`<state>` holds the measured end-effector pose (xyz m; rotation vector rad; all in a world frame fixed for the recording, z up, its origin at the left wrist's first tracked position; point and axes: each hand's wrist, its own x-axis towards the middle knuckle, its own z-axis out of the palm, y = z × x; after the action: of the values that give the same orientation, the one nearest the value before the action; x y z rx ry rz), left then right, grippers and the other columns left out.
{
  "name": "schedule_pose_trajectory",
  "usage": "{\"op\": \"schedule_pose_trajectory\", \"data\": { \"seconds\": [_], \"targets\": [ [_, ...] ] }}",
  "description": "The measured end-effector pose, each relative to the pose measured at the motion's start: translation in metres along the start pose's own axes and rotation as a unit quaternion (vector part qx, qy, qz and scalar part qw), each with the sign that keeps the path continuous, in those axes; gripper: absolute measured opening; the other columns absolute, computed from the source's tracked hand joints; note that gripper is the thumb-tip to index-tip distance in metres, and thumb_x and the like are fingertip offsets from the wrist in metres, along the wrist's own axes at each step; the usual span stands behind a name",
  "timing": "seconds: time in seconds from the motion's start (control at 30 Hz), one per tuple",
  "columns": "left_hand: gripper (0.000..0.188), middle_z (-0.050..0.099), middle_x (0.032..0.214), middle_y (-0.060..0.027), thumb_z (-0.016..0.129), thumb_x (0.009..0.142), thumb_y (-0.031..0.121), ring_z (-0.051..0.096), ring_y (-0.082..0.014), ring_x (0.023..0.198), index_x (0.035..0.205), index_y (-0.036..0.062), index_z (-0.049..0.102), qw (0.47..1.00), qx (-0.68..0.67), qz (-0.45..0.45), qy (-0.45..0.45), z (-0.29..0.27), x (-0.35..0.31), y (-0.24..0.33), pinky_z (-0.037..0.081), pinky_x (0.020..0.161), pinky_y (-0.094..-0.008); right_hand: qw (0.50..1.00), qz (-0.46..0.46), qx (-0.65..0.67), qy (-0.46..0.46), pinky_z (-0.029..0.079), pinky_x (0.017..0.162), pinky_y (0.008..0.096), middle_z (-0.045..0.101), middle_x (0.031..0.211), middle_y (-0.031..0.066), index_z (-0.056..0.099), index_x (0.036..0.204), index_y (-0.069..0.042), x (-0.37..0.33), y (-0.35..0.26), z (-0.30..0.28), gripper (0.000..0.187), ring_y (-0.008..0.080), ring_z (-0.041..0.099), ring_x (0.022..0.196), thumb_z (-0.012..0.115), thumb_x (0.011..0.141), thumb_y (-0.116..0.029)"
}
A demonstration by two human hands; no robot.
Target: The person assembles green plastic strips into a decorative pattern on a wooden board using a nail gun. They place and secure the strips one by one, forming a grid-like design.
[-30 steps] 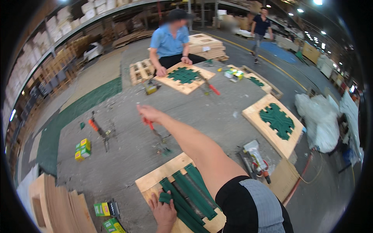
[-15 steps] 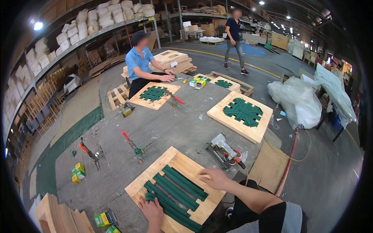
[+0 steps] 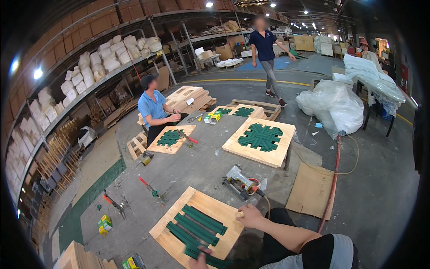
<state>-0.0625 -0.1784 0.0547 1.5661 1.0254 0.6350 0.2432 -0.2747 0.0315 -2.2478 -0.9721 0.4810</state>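
Note:
A square wooden panel (image 3: 171, 201) lies in front of me, its cut-out opening crossed by green webbing straps (image 3: 204, 219). My left hand (image 3: 200, 261), somewhat blurred, is at the panel's near edge, closed on the end of another green strap (image 3: 217, 262) that lies loose beside the others. My right hand (image 3: 251, 217) is closed at the panel's right corner, fingers curled against its edge. A pneumatic staple gun (image 3: 242, 179) rests on the table just beyond that hand. Red-handled pliers (image 3: 150, 186) lie past the panel's far side.
Green-and-yellow boxes (image 3: 105, 224) and another red-handled tool (image 3: 113, 205) lie at left. Stacked wooden frames (image 3: 78, 258) stand near left. Finished webbed panels (image 3: 262, 138) occupy the far right. A person in blue (image 3: 152, 107) sits across; another (image 3: 265, 49) walks behind. A hose (image 3: 333, 184) runs along the floor.
My left hand has moved down toward the near edge with the loose strap. My right hand has come to the panel's corner. The view has shifted, and the seated person's hands have lifted.

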Motion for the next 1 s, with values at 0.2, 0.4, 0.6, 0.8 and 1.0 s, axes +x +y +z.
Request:
{"op": "schedule_pose_trajectory", "data": {
  "seconds": [0.2,0.4,0.6,0.8,1.0],
  "targets": [
    [0.024,0.064,0.085,-0.0089,0.059,0.106,0.026,0.064,-0.0250,0.086,0.111,0.0029,0.063,0.848,-0.395,-0.317,-0.157,0.070,-0.093,-0.013,0.054,0.082,-0.0445,0.999,-0.029,0.014,0.016,0.048,0.106,0.0468,0.059,0.126,0.0231,0.066,0.130,-0.008,-0.003,0.013,0.002,0.052,0.0421,0.057,0.124,0.076,0.089,-0.039],
    [0.030,0.064,0.086,-0.0081,0.060,0.106,0.033,0.063,-0.0251,0.087,0.111,0.0034,0.062,0.765,-0.499,-0.394,-0.104,0.084,-0.082,-0.031,0.054,0.084,-0.0453,0.998,-0.025,0.050,0.001,0.049,0.103,0.0466,0.060,0.122,0.0238,0.065,0.131,-0.010,-0.013,0.004,-0.007,0.051,0.0417,0.059,0.120,0.074,0.091,-0.041],
    [0.035,0.065,0.088,-0.0079,0.060,0.106,0.038,0.062,-0.0250,0.087,0.112,0.0039,0.062,0.773,-0.540,-0.330,-0.046,0.090,-0.070,-0.030,0.054,0.085,-0.0451,0.995,-0.071,0.061,-0.040,0.051,0.097,0.0450,0.062,0.117,0.0222,0.065,0.130,-0.011,-0.043,0.011,-0.001,0.050,0.0389,0.062,0.114,0.073,0.092,-0.042],
    [0.046,0.064,0.095,-0.0089,0.061,0.104,0.047,0.058,-0.0264,0.085,0.119,0.0040,0.061,0.779,-0.550,-0.300,0.004,0.086,-0.058,-0.038,0.053,0.088,-0.0459,0.981,-0.097,0.112,-0.123,0.051,0.096,0.0434,0.064,0.111,0.0184,0.064,0.131,-0.010,-0.083,0.002,0.007,0.051,0.0346,0.063,0.113,0.072,0.093,-0.043],
    [0.041,0.063,0.099,-0.0100,0.062,0.104,0.043,0.058,-0.0277,0.090,0.124,0.0071,0.061,0.785,-0.541,-0.300,-0.027,0.066,-0.052,-0.050,0.053,0.091,-0.0466,0.951,0.028,0.265,-0.157,0.053,0.080,0.0350,0.068,0.110,0.0065,0.063,0.134,-0.009,-0.072,0.013,0.012,0.052,0.0175,0.066,0.096,0.068,0.099,-0.048]
  ]
}}
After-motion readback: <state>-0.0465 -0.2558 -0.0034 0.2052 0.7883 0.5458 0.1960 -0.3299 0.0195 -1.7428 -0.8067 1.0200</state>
